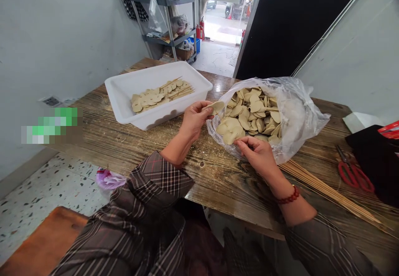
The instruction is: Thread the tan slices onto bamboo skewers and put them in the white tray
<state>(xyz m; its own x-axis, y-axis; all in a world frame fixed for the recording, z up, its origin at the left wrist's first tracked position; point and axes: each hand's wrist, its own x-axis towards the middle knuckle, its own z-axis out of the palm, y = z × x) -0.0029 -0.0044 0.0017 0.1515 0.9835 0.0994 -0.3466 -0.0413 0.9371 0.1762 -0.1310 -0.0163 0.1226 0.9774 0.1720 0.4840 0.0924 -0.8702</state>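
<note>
My left hand (197, 118) pinches a flat, beige, oval slice (216, 108) between thumb and fingers, at the left rim of a clear plastic bag (294, 97). Many loose beige slices (257, 105) fill the bag's mouth. At its near edge, my right hand (256, 153) is closed, thumb against fingers, on the end of a skewer; the stick itself is mostly hidden. A cluster of overlapping slices (230, 129) sits just beyond those fingertips, seemingly threaded on it. Skewered slices (149, 99) lie inside a white plastic tub (120, 101) to the left.
Thin bamboo skewers (336, 193) lie in a bundle right of my right hand. Red-handled scissors (355, 174) rest beside a black cloth-like item (374, 155). The wooden table (202, 184) has its near edge at my lap. A grey cart (174, 39) stands behind.
</note>
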